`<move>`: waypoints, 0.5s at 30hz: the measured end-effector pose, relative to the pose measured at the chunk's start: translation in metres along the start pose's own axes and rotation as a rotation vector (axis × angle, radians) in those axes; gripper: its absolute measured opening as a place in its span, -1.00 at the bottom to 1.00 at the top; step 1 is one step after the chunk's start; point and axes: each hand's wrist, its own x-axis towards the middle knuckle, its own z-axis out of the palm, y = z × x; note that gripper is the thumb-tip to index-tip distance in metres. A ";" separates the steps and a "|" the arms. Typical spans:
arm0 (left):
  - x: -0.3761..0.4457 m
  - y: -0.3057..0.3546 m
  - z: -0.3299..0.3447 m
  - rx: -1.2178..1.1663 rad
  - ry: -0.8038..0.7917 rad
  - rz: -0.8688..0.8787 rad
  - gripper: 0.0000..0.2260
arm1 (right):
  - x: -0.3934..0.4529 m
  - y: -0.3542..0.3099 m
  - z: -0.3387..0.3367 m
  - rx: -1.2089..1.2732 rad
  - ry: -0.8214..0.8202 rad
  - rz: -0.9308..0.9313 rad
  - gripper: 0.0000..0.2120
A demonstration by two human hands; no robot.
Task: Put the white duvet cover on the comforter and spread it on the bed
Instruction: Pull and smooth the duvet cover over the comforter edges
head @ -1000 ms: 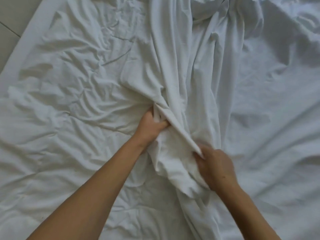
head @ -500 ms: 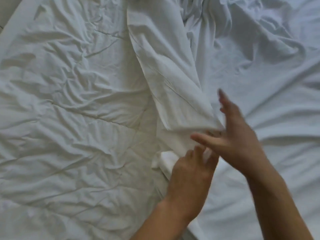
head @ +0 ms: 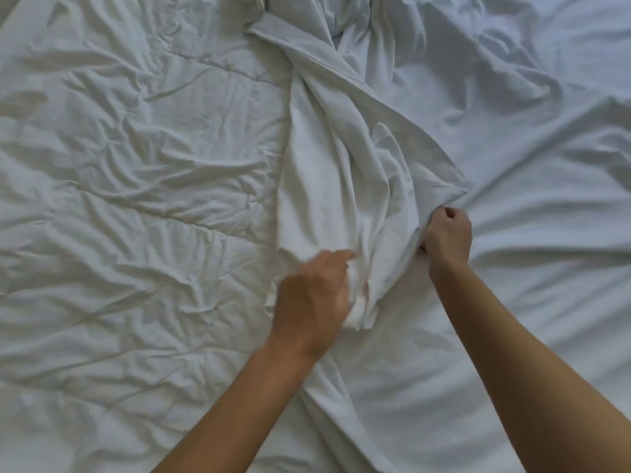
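My right hand (head: 447, 235) fists the white duvet cover (head: 327, 172); my blurred left hand (head: 312, 298) clutches its bunched end.

text: none legible | labels: none | surface: plain white duvet cover (head: 327, 186)

The duvet cover (head: 327, 158) lies bunched between the comforter (head: 129, 206) on my left and flatter cloth (right side).
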 end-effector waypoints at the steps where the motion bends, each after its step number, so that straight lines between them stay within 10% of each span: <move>1: 0.006 -0.008 0.000 0.127 0.091 0.001 -0.71 | -0.007 -0.001 0.000 -0.032 0.017 -0.051 -0.67; 7: 0.016 -0.017 -0.004 -0.066 -0.089 -0.691 -0.24 | -0.082 0.022 -0.004 -0.440 -0.064 -0.644 -0.41; 15: -0.028 0.021 0.006 -0.296 0.185 -0.539 -0.85 | -0.086 0.036 -0.033 -0.381 -0.281 -0.420 -0.59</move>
